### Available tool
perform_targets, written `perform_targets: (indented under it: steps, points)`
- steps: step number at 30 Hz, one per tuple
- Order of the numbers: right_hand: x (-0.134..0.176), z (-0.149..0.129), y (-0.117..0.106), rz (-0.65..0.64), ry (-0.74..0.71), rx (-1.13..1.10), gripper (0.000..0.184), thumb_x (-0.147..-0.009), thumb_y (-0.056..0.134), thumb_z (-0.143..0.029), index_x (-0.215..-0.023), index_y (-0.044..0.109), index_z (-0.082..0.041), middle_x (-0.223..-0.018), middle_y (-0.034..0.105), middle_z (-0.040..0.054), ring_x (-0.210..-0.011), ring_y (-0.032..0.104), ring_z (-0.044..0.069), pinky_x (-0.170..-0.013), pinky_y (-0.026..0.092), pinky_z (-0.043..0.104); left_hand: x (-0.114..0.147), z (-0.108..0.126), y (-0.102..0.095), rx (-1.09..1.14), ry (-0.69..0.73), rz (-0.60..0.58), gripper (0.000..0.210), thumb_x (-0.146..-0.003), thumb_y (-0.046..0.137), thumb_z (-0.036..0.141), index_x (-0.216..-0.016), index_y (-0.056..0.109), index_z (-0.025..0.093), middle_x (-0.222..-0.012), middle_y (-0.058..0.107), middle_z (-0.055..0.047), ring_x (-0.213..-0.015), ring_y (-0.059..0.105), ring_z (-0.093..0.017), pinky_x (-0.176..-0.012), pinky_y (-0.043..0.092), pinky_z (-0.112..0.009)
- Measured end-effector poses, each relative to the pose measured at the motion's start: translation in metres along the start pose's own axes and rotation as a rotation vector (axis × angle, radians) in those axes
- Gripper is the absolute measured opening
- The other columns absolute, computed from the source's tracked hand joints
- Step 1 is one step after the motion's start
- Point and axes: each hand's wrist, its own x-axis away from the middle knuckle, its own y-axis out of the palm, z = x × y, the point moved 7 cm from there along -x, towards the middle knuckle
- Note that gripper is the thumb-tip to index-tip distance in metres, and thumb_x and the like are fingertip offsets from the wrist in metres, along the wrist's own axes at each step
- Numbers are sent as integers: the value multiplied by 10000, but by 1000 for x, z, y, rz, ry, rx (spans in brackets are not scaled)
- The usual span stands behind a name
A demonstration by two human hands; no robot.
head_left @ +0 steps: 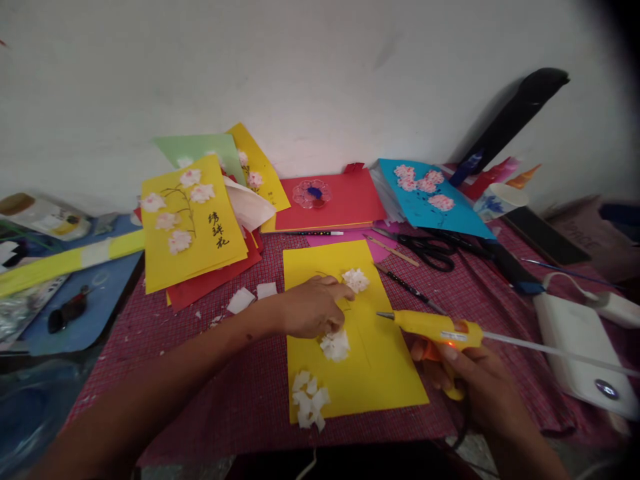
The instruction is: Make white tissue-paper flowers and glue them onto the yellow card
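My right hand (465, 373) is wrapped round a yellow hot glue gun (435, 327), its nozzle pointing left over a yellow sheet of paper (370, 373). A clear glue stick (540, 348) juts from the gun's back, and a small red light glows on its body. Over the sheet's left half, my left hand (317, 307) has its fingers curled, the index finger reaching the edge of an upper white paper flower (355, 280). What its fingertips hold, if anything, is hidden. Just below it lies another white flower (335, 346). Loose white paper scraps (309, 400) cover the sheet's lower left corner.
Finished flower cards (187, 220) are stacked at left, beside white paper squares (241, 301). Behind the sheet lie a red pad (350, 193) with a clear dish (312, 194), black scissors (430, 250) and a blue flower card (425, 193). A white box (580, 353) stands right.
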Motion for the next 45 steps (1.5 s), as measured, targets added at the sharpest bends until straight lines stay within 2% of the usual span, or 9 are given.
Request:
perform_targets:
  steps: [6,13,19,27,30,34,38,42,45]
  points:
    - [0,2,-1,-16,2,-2,328,-950,573,-468,-930,708,-170,-573,539,27,-526,430,146,-510,286,294,4,-3,0,-48,-38,20,173,-826,672,181,-994,698,214,-1313,587,-120,-1228,528,-297,-1074,363,-444]
    - [-1,-3,3,-38,-17,8,364,-952,562,-490,-940,699,-153,-570,525,19,-508,401,132,-494,245,290,12,-5,-6,-30,-56,55,191,-832,618,143,-1005,669,204,-1263,588,-112,-1207,532,-276,-1070,379,-444]
    - [0,-3,4,-55,-12,4,361,-949,561,-490,-958,689,-153,-573,521,17,-511,400,131,-495,255,288,20,0,-9,-67,-81,58,236,-850,532,104,-962,718,197,-1250,587,-119,-1204,534,-266,-1070,384,-443]
    - [-2,-5,5,-35,-25,6,359,-947,567,-487,-941,692,-151,-566,521,17,-514,416,136,-497,274,289,25,7,1,-83,-102,36,332,-824,567,95,-1042,766,247,-1293,592,-99,-1204,532,-272,-1068,396,-440]
    - [-1,-9,8,-32,-36,-2,350,-949,570,-480,-948,691,-152,-556,515,9,-501,407,128,-490,271,285,28,11,-1,-99,-111,50,339,-833,559,84,-1054,760,244,-1312,585,-100,-1220,524,-275,-1060,408,-435]
    - [0,-14,11,-30,-54,24,357,-948,573,-482,-930,692,-146,-544,519,10,-498,404,128,-489,262,285,39,13,-14,-116,-147,153,333,-872,520,91,-1111,715,215,-1343,563,-127,-1252,505,-284,-1050,418,-460]
    - [-1,-15,12,-40,-65,32,378,-943,575,-494,-906,693,-137,-544,524,10,-483,391,118,-479,254,280,65,14,-27,-114,-190,385,287,-949,462,130,-1120,681,205,-1257,601,-127,-1167,558,-244,-1007,446,-426]
    - [-1,-18,14,-38,-84,38,384,-938,581,-502,-890,697,-139,-532,526,8,-481,407,117,-483,269,274,93,19,-17,-35,-245,524,222,-966,481,152,-1100,657,170,-1084,662,-109,-1013,605,-205,-909,483,-356]
    - [-1,-20,16,-35,-91,44,385,-928,592,-507,-872,700,-142,-527,532,12,-473,413,117,-474,268,269,102,21,3,13,-301,483,197,-970,484,161,-1066,655,163,-995,680,-86,-955,606,-197,-873,481,-337]
